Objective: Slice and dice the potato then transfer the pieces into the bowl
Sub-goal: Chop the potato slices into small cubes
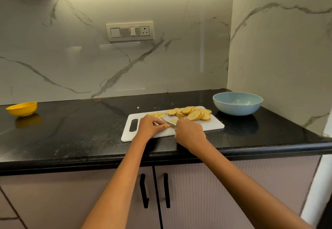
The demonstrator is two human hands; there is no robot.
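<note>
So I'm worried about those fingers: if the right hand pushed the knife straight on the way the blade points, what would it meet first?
Probably the left hand. The right hand aims the knife up-left, with its tip by the left hand's fingers, which hold a potato piece. Depth is unclear.

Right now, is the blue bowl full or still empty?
Empty. The blue bowl shows only its bare inside; the potato slices and diced pieces all lie on the cutting board.
</note>
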